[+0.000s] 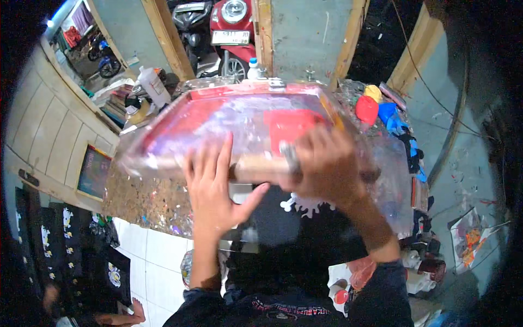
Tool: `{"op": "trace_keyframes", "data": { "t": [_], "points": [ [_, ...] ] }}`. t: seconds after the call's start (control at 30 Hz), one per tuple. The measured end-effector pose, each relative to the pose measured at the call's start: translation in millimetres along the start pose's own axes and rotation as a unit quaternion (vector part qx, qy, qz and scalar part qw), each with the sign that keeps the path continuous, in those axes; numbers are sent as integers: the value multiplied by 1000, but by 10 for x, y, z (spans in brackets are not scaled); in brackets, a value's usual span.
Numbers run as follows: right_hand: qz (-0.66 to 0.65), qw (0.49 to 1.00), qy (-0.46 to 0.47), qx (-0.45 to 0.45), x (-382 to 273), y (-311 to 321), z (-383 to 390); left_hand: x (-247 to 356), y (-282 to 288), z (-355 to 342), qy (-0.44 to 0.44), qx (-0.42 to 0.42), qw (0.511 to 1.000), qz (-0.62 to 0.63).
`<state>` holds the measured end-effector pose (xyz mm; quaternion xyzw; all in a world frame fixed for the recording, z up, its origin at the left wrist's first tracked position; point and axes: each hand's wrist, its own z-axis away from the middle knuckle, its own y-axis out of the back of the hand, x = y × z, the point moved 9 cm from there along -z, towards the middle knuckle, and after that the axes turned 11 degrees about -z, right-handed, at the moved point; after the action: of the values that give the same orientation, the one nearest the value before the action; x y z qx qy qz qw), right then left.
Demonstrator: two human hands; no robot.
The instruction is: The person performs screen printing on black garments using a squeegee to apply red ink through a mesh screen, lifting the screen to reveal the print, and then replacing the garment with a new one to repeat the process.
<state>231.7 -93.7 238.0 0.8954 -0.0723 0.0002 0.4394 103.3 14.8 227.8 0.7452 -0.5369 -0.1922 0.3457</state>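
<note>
possibly, the framed screen (239, 122), its near rail seemingly raised over the tabletop (147, 196), could slip: the left hand (210, 188) is spread, fingers against that rail, thumb well out, so it may steady more than grip. the right hand (324, 163) curls at the rail; blur hides what it clasps. a lopsided drop might smudge the black cloth (272, 218) or its white print (310, 206).

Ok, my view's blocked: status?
Left hand spread, right hand blurred, both at near edge of wooden frame. Black fabric with white print below. Obstructions: can't tell.
</note>
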Motion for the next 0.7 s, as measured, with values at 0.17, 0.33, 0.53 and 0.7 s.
{"op": "trace_keyframes", "data": {
  "t": [0.17,0.33,0.53,0.7],
  "points": [
    [-116,987,-62,-96,-244,-749,655,-262,-779,983,-69,-141,978,135],
    [-164,965,-124,-166,78,-1279,735,-398,-1102,1402,9,-127,980,151],
    [-170,967,-111,-157,37,-1224,644,-353,-996,1316,-9,-123,980,157],
    [-113,981,-93,-128,739,-1716,117,-315,-976,1256,-19,-104,979,172]
  ]
}}
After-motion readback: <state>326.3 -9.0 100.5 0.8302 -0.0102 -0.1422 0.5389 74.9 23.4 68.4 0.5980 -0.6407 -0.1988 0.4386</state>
